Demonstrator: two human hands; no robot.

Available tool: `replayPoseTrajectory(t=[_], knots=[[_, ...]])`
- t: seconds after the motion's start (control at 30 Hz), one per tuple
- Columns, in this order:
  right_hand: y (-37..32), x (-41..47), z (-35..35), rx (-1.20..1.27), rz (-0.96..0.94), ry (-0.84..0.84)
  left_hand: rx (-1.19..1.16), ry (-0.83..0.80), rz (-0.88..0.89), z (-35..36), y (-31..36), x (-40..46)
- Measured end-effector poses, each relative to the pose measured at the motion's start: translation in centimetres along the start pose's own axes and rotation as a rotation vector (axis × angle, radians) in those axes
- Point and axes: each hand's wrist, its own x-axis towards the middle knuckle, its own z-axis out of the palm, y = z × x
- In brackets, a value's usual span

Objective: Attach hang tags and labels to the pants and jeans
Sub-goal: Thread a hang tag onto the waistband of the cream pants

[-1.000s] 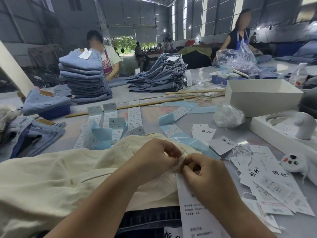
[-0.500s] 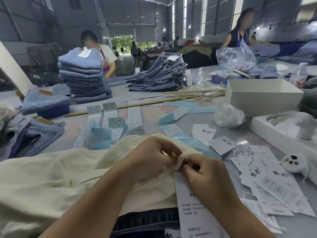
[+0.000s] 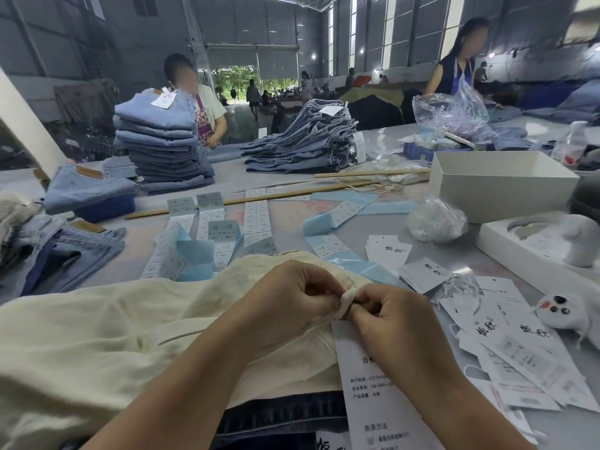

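Observation:
Cream pants (image 3: 97,336) lie across the near table edge, over dark jeans (image 3: 282,414). My left hand (image 3: 292,297) pinches a small cream belt loop (image 3: 346,302) of the pants. My right hand (image 3: 389,316) meets it from the right, fingers curled and pinching at the same loop. A long white hang tag (image 3: 373,394) with printed text lies under my right wrist; whether its string is in my fingers is hidden. Loose hang tags (image 3: 519,352) with white strings spread to the right. Strips of printed labels (image 3: 256,216) on blue backing lie beyond the pants.
Two stacks of folded jeans (image 3: 159,141) (image 3: 308,141) stand at the back, with people behind them. An open white box (image 3: 500,183), a bag of strings (image 3: 435,219), a white tray (image 3: 526,245) and a small white toy (image 3: 565,310) sit at the right. Loose jeans (image 3: 71,251) lie at the left.
Both hands stay pinched together at the belt loop. The loop is now rolled up more plainly between the fingertips. Nothing else on the table moved.

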Motion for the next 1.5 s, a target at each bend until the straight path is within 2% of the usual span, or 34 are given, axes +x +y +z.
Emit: replayPoseTrajectory(t=[0.17,0.27,0.47,0.73,0.8,0.93,1.07,1.17,1.33,1.5], knots=[[0.1,-0.1,-0.2,0.005,-0.011,0.013,0.058,0.058,0.024,0.3,0.3,-0.3],[0.1,-0.1,-0.5,0.019,-0.009,-0.001,0.097,0.196,0.021,0.8,0.2,-0.3],[-0.2,0.0,-1.9,0.116,0.043,-0.017,-0.165,0.265,-0.159,0.6,0.1,-0.1],[0.0,0.5,-3.3,0.028,0.126,-0.07,-0.232,0.274,-0.191,0.4,0.2,0.1],[0.1,0.7,-3.8,0.134,0.181,-0.107,-0.278,0.267,-0.197,0.3,0.2,0.2],[0.0,0.8,-4.8,0.582,0.324,-0.256,-0.363,0.282,-0.242,0.0,0.4,0.2],[-0.2,0.7,-5.5,0.796,0.304,-0.34,-0.456,0.333,-0.243,-0.3,0.4,0.4],[-0.3,0.8,-5.5,0.912,0.284,-0.336,-0.512,0.339,-0.246,-0.4,0.3,0.5],[-0.4,0.8,-4.4,0.903,0.241,-0.335,-0.37,0.284,-0.198,0.4,0.1,0.6],[-0.1,0.2,-3.4,0.798,0.259,-0.352,-0.304,0.296,-0.178,0.9,0.1,0.5]])
